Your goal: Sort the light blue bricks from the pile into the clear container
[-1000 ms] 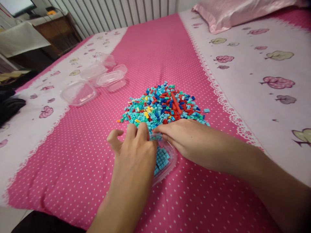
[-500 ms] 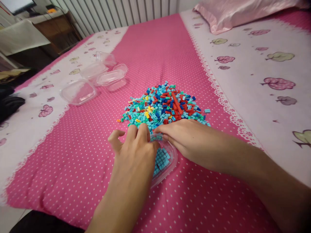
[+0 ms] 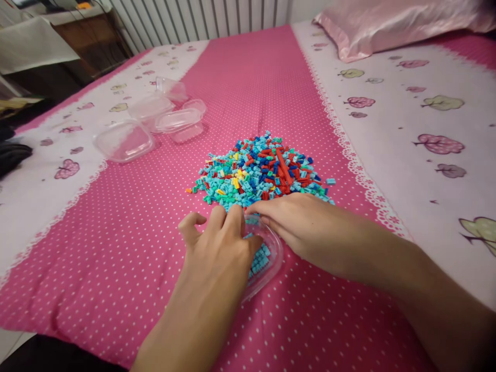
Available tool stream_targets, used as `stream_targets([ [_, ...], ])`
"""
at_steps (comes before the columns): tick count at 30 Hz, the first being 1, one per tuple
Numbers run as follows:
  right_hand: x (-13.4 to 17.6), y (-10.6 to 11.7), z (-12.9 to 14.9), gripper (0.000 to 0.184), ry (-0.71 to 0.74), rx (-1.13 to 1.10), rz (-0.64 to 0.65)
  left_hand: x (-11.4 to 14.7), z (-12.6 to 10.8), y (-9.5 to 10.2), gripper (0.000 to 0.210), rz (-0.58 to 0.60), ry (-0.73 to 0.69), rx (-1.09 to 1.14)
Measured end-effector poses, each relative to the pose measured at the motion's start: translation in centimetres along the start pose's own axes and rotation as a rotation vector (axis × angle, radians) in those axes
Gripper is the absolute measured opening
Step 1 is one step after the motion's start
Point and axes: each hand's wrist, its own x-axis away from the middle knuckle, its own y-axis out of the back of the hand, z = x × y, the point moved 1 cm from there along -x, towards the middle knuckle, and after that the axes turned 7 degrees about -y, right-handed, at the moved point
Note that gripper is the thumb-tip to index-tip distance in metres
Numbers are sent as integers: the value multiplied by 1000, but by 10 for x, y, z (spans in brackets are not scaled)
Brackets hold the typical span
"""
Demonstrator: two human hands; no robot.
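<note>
Bed scene: pink polka-dot sheet (image 3: pixel 96 258) with pale tree-print bands (image 3: pixel 391 124) either side, ribbed white panel (image 3: pixel 205 20) at the far end, satin pillow (image 3: pixel 395 26) far right. Brown furniture (image 3: pixel 87 36) under a white cloth (image 3: pixel 34 46) far left.

Brick pile (image 3: pixel 251 170) sits mid-sheet: mostly light blue, plus red, dark blue, green and yellow. Long red piece (image 3: pixel 284 167) lies on top. Single light-blue brick (image 3: pixel 330 181) just off the right edge, orange brick (image 3: pixel 188 190) off the left.

Working container (image 3: pixel 277 253): clear plastic, on the sheet, near side of the pile, between the hands. Light-blue bricks (image 3: pixel 259 261) inside, studs up in tidy rows (left part is blocked by the hand).

Left hand (image 3: pixel 217 258) is over the container's left side, back of hand to camera. Fingers bent and spread, little finger crooked outward, thumb over the bricks; tips hidden, can't tell if they grip anything.

Right hand (image 3: pixel 310 222) is at the far-right rim, next to the pile. Fingers mostly hidden; can't tell if they're clamped on the rim.

Other clear containers (image 3: pixel 124 142) are grouped back left, well apart from the pile.
</note>
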Motion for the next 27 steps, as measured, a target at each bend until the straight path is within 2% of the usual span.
stream_targets([
  [8,1,3,2,26,-17,11,10,1,1,-1,27,-13,13,-13],
  [14,1,5,1,29,-12,-4,6,-1,6,1,31,46,28,11],
  [20,0,13,-2,29,-80,-11,-72,2,4,-2,30,-51,-11,-35],
  [27,0,16,-7,30,-83,-35,-103,4,5,-4,35,-82,-10,-10],
])
